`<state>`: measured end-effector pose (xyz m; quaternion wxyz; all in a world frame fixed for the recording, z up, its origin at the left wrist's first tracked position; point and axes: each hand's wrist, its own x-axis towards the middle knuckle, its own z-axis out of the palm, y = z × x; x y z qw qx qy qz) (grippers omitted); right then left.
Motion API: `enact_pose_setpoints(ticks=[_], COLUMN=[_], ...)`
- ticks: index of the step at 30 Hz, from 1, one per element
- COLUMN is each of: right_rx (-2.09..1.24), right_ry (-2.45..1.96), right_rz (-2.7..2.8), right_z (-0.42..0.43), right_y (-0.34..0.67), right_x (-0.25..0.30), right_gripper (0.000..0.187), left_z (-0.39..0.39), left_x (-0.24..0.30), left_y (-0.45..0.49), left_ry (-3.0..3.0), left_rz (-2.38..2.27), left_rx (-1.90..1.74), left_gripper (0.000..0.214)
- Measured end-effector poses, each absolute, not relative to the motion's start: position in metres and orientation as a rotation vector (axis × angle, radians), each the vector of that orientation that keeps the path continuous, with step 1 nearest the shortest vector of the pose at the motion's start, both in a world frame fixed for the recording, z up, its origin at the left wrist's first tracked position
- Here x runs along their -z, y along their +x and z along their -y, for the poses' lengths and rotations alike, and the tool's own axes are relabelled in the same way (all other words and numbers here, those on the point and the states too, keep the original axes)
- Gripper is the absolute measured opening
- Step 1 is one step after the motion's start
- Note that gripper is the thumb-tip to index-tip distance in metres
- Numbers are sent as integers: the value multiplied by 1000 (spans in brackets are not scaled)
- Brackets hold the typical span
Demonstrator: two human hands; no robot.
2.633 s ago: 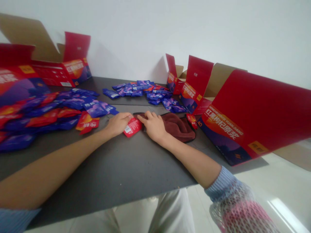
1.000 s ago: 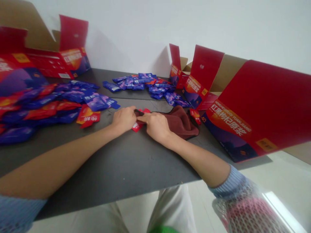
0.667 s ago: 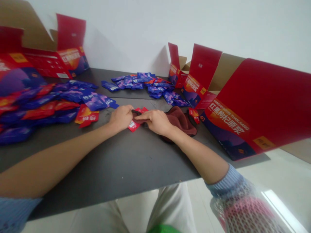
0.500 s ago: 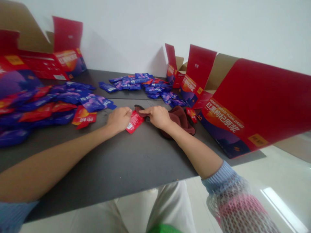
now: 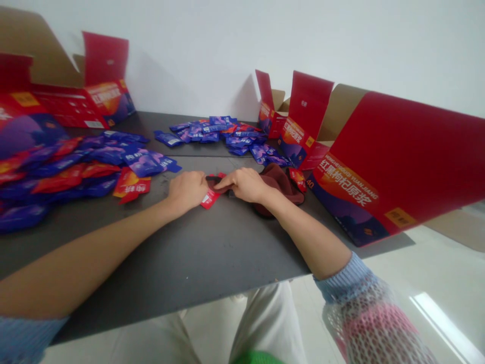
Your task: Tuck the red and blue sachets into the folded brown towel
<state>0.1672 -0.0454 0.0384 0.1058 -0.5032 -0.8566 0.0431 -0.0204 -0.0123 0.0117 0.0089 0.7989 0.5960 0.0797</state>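
**Head view: one sachet under the cloth, many others lying loose**

At the near part of the table (image 5: pixel 182 258), a red sachet (image 5: pixel 208 200) is partly covered by a brown cloth (image 5: pixel 278 183). The cloth is gripped by the right hand (image 5: pixel 246 183), and its end is pressed down with the index finger. The left hand (image 5: pixel 188 189) is placed with bent fingers at the sachet's left side; whether anything is pinched there cannot be told. It is judged that this sachet is being wiped and is not finished.

To the left, a large heap of sachets (image 5: pixel 83 167) is left loose; to the right, an open carton (image 5: pixel 409 156) is seen. Farther, a smaller heap (image 5: pixel 215 130) is spread. Which heap is already done cannot be told.
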Motion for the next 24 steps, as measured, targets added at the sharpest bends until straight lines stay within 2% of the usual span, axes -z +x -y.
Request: enact_pose_setpoints(ticks=[5,10,16,24], right_rx=[-342,-496,-272,-1], right_ry=[-1227,-1104,-1383,-1623], right_rz=[2623,2568,2389,2305], right_z=[50,40,29,15], right_y=[162,164,173,191], right_x=[-39,-27,-22,-18], right_gripper=[58,56,55,50], left_z=[12,9,11,11], left_x=[-8,-9,-10,-8], left_y=[-25,-27,-28,-29], left_ry=[2570,2567,2578,2650], left_rz=[-1802,-1755,-1707,-1671], left_rx=[-255,-276,-273,-155], left_gripper=[43,40,37,46])
